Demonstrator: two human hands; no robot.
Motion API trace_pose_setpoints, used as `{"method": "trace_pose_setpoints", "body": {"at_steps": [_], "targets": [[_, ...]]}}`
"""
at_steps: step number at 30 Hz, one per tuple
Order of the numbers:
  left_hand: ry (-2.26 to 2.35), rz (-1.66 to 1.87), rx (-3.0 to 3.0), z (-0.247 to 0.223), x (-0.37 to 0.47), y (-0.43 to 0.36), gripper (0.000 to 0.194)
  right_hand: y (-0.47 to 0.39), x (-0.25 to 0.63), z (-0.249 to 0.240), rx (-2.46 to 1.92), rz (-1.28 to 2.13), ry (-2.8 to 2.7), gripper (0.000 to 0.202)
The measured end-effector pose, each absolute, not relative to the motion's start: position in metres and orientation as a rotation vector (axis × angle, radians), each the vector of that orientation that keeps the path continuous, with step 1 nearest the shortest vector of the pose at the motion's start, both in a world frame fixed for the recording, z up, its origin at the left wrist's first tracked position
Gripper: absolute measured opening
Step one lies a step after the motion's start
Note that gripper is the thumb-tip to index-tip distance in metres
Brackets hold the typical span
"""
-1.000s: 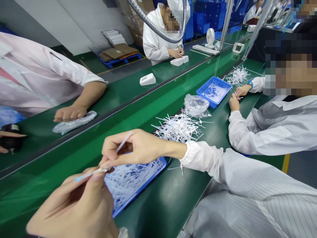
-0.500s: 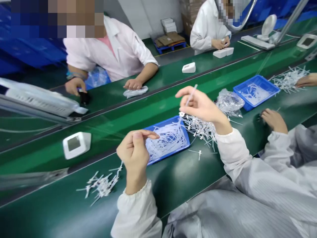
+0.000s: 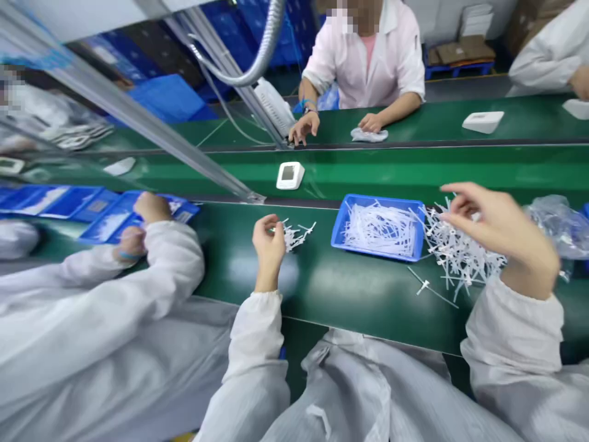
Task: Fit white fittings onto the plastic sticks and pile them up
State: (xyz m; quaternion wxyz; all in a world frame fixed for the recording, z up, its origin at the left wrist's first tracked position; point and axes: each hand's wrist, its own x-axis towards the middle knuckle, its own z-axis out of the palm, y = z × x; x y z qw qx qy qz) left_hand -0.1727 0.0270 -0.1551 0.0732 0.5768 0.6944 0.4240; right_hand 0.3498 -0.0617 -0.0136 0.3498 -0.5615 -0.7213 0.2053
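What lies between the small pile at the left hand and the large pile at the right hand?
The head view shows a blue tray there, holding white strips; green worktop separates it from the small pile.

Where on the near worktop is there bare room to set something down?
Bare green worktop lies in front of the blue tray, between the left sleeve and the loose strip; a smaller patch separates the tray from the small pile beside the left hand. It is crowded right of the tray, with the large pile and the right hand.
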Motion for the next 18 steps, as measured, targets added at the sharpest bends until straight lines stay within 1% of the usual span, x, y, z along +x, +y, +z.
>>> {"method": "trace_pose_setpoints", "body": {"at_steps": [2,4,5,8,10,12,14,16,18], "targets": [[2.097,0.990,1.891,-0.164,-0.179,0.024,0.032,-0.048,0.307,-0.021,-1.422,0.716,-2.197,0.039],[2.035,0.848,1.993,-0.172,-0.175,0.023,0.032,-0.034,0.267,-0.040,-1.471,0.793,-2.502,0.033],[2.007,0.815,2.022,-0.175,-0.172,0.024,0.032,-0.028,0.251,-0.052,-1.530,0.795,-2.603,0.034],[1.951,0.687,2.089,-0.179,-0.161,0.032,0.033,-0.014,0.223,-0.087,-1.694,0.750,-2.679,0.039],[1.931,0.617,2.100,-0.176,-0.156,0.039,0.028,-0.008,0.219,-0.102,-1.707,0.722,-2.682,0.032],[1.915,0.587,2.100,-0.168,-0.152,0.045,0.019,-0.005,0.220,-0.105,-1.693,0.697,-2.696,0.021],[1.886,0.608,2.107,-0.154,-0.146,0.048,0.014,-0.004,0.222,-0.100,-1.652,0.672,-2.710,0.018],[1.855,0.669,2.127,-0.137,-0.135,0.048,0.016,-0.003,0.224,-0.092,-1.589,0.643,-2.722,0.022],[1.791,0.802,2.135,-0.118,-0.114,0.046,0.021,-0.002,0.228,-0.084,-1.514,0.597,-2.718,0.028]]}}
